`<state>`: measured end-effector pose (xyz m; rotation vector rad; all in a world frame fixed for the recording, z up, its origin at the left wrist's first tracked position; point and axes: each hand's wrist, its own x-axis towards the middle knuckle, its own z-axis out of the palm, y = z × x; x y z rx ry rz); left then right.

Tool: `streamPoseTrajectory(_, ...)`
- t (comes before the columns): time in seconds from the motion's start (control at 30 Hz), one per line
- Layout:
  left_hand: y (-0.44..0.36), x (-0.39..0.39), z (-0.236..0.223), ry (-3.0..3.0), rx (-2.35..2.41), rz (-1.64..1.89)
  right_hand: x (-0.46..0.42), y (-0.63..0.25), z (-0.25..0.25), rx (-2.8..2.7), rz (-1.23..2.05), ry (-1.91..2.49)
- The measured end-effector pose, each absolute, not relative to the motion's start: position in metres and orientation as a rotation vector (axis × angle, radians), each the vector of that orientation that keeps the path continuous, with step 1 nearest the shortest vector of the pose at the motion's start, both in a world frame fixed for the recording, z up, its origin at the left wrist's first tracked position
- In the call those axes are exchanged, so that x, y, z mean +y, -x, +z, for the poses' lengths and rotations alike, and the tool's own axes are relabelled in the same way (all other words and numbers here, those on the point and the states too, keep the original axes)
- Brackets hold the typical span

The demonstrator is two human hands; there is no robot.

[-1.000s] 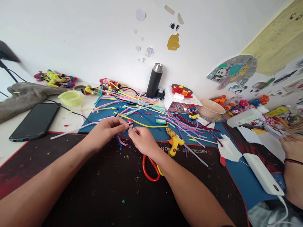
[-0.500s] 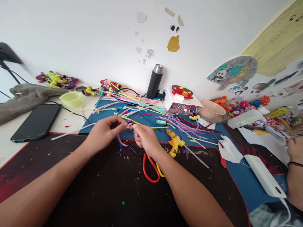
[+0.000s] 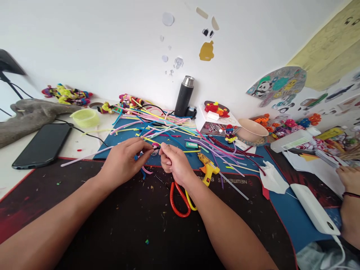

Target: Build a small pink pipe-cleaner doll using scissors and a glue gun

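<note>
My left hand (image 3: 127, 159) is closed, thumb and forefinger pinching a small pipe-cleaner piece (image 3: 155, 144) with pink on top. Pink and blue pipe-cleaner ends (image 3: 144, 170) hang below those fingers. Facing it, my right hand (image 3: 176, 162) is closed too, its thumb and forefinger on a short dark strand (image 3: 158, 148) that runs between both hands. Fingers cover most of the piece. Under my right wrist lie scissors with red and yellow handles (image 3: 180, 214), their blades partly hidden. A yellow glue gun (image 3: 209, 171) rests just right of that wrist.
Loose pipe cleaners (image 3: 168, 125) spread across the blue mat behind my hands. A black thermos (image 3: 184, 97) stands by the wall. To the left lie a phone (image 3: 42, 146) and a yellow-green coil (image 3: 86, 118). Another person's hand (image 3: 350, 178) is at far right, near a white device (image 3: 315, 210).
My left fingers have shifted right and extended over the small piece. My right hand has turned slightly, and the dark strand now shows between the hands. The other person's hand has moved slightly.
</note>
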<state>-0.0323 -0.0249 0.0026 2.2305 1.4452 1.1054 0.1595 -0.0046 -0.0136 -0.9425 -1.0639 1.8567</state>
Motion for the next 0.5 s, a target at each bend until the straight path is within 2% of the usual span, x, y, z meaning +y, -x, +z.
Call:
streamPoseTrajectory(0.3,0.0332,-0.0245,-0.0024,-2.326,1.403,1.095,-0.0060,-0.1574,-0.0150,-1.054,1.818,0.999)
streamPoseTrajectory(0.5,0.0333,-0.0236,-0.0009,-1.981,1.361,1.048,-0.0056,-0.1582,-0.0118,-1.036,1.803,0.966)
